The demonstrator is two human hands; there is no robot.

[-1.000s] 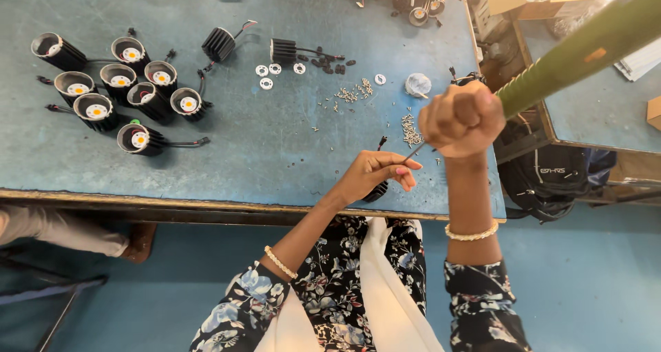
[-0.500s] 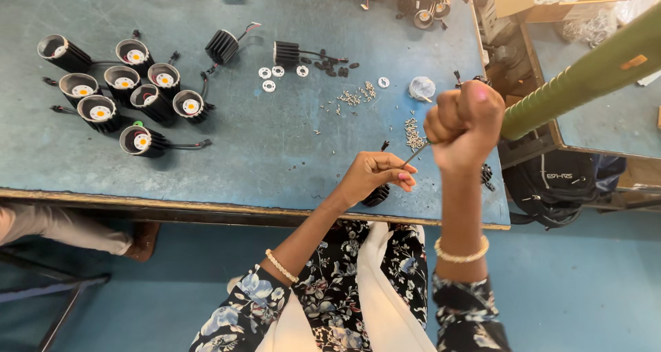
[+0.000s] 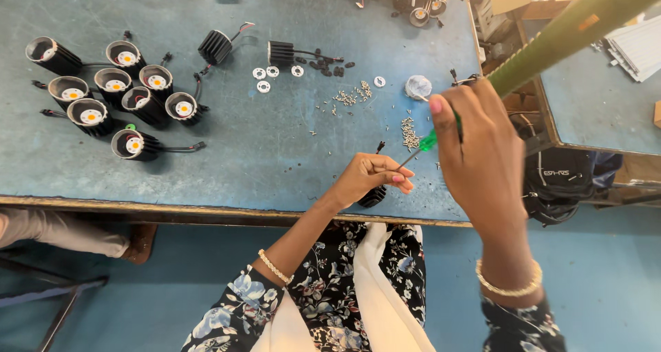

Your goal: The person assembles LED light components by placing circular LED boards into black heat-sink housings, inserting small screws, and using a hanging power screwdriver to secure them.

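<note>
— While the worker sat at the worn blue metal-topped desk [image 3: 227, 159], what were the hands doing?

— The left hand [image 3: 368, 178] was closed, fingertips pinched together over a small black finned cylindrical lamp housing [image 3: 372, 196] at the near edge of the desk. The right hand [image 3: 475, 152] was raised nearer the camera, its fingers wrapped tight around a screwdriver with a translucent green handle [image 3: 428, 142], whose thin metal shaft slanted down to the left fingertips.

— And what lay around them?

— Just beyond the hands was a small heap of silver screws [image 3: 410, 134], with more screws scattered [image 3: 348, 97] farther back, beside a few white plastic rings [image 3: 265, 76] and a crumpled clear plastic bag [image 3: 417, 87]. Well to the left stood a cluster of black round downlights with white and orange centres [image 3: 117, 97], their wires trailing. Two black finned heat sinks [image 3: 215, 47] sat behind them. A long green pole [image 3: 571, 28] crossed the upper right corner, above a black bag [image 3: 558, 187] beside the desk.
</note>
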